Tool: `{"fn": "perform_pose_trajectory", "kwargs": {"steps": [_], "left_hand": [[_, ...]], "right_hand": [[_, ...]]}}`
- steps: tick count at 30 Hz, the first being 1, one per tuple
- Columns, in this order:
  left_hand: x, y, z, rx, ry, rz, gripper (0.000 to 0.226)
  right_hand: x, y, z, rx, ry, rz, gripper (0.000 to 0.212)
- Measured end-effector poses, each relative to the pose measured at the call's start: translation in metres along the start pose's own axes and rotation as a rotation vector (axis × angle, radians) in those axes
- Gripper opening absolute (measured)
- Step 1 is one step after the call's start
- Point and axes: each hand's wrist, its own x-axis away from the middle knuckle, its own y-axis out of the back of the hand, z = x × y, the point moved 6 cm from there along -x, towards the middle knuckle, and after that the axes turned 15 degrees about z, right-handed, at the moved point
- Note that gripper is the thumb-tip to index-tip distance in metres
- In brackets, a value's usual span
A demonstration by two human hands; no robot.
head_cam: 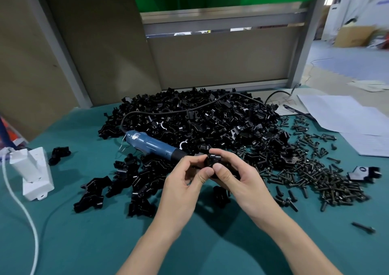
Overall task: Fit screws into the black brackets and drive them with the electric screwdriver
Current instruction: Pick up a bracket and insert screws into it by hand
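Both hands meet over the middle of the green table and hold one black bracket [213, 159] between them. My left hand [185, 180] pinches its left side with thumb and fingers. My right hand [235, 178] curls round its right side, thumb on top. The blue electric screwdriver [151, 143] lies just behind my left hand, its black tip toward the bracket and its cable running back over a big heap of black brackets [200, 119]. Loose black screws [315, 173] are scattered to the right.
Several assembled brackets [117, 186] lie left of my hands. A white power adapter [33, 169] with a white cord stands at far left. White paper sheets [347, 123] cover the right rear. A single bracket [364, 172] and a stray screw [363, 227] lie at right.
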Motion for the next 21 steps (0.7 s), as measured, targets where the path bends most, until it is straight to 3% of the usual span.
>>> {"fn": "perform_pose_trajectory", "kwargs": {"steps": [11, 16, 21], "left_hand": [[0.001, -0.003, -0.005, -0.085, 0.000, 0.004, 0.027], [0.007, -0.010, -0.014, -0.629, -0.095, -0.016, 0.041], [0.014, -0.055, -0.014, -1.153, -0.259, 0.150, 0.042]], "right_hand": [[0.003, 0.003, -0.002, -0.063, -0.006, -0.021, 0.023], [0.004, 0.023, -0.002, -0.323, 0.021, -0.188, 0.029], [0.016, 0.065, 0.001, -0.675, 0.103, -0.445, 0.043]]}}
